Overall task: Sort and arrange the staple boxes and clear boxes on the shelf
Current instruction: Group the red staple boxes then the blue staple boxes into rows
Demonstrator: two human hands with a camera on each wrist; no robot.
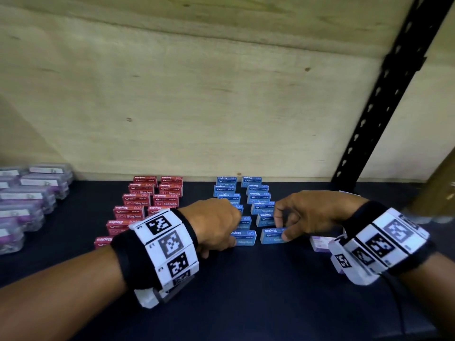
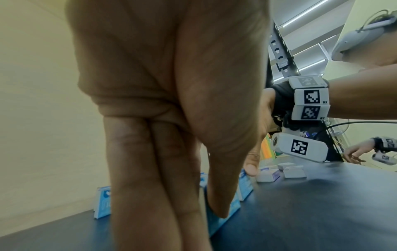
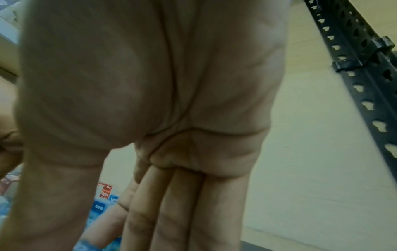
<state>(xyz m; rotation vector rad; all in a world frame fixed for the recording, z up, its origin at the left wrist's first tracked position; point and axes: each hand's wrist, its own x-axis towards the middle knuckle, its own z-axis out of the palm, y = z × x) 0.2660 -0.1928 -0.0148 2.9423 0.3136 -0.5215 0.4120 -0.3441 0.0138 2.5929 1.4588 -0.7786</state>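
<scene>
Blue staple boxes (image 1: 256, 200) stand in two columns on the dark shelf (image 1: 246, 291), with red staple boxes (image 1: 145, 200) in two columns to their left. My left hand (image 1: 234, 232) reaches down on the front box of the left blue column (image 1: 245, 238); in the left wrist view its thumb (image 2: 221, 212) and fingers pinch that box (image 2: 234, 208). My right hand (image 1: 280, 227) pinches the front box of the right blue column (image 1: 272, 236) between thumb and index finger. Clear boxes (image 1: 32, 198) lie grouped at the far left.
Small white and purple boxes (image 1: 320, 243) lie just right of my right hand. A black perforated upright (image 1: 384, 94) rises at the right, in front of the plywood back wall (image 1: 197, 107). Another person's hand (image 2: 354, 156) shows at the shelf's far end.
</scene>
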